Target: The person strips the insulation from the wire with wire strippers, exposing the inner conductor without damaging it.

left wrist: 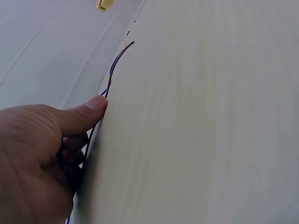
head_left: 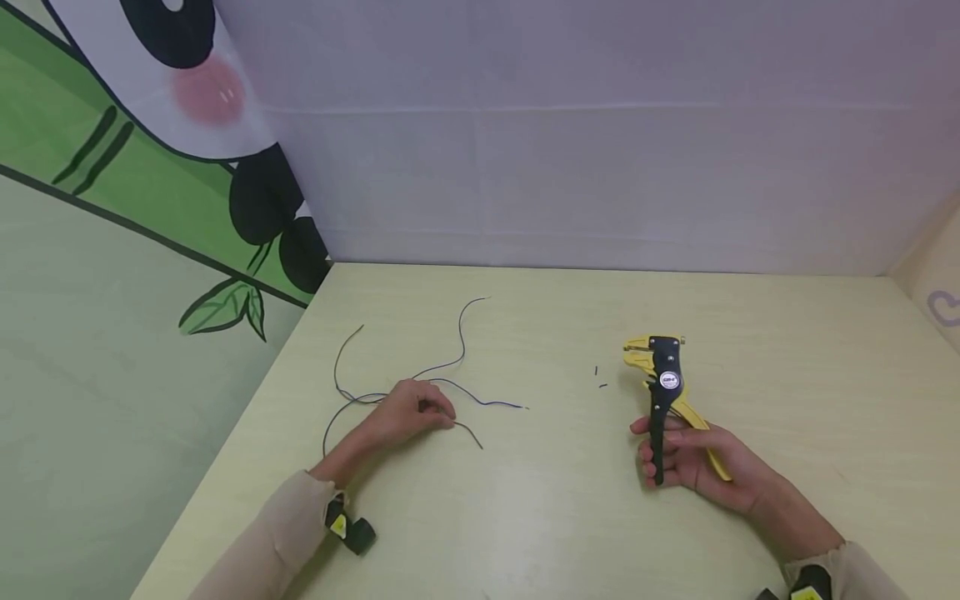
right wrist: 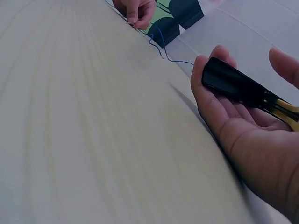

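Observation:
My left hand (head_left: 411, 410) pinches a thin brown wire (head_left: 471, 434) between thumb and fingers, its short end sticking out to the right over the table. In the left wrist view the brown wire (left wrist: 109, 84) runs past the thumb tip. Blue wire (head_left: 462, 337) spreads behind and to the right of that hand, with a dark wire end (head_left: 339, 354) at its left. On the right, my right hand (head_left: 723, 471) holds a yellow and black wire stripper (head_left: 667, 367) upright by its handles, jaws up. In the right wrist view its black handle (right wrist: 233, 84) lies across the fingers, thumb raised.
Two tiny dark offcuts (head_left: 602, 385) lie on the pale wooden table (head_left: 555, 517) left of the wire stripper. A white cloth (head_left: 585, 183) hangs along the table's back edge, and a printed panda-and-bamboo drape (head_left: 135, 250) covers the left side.

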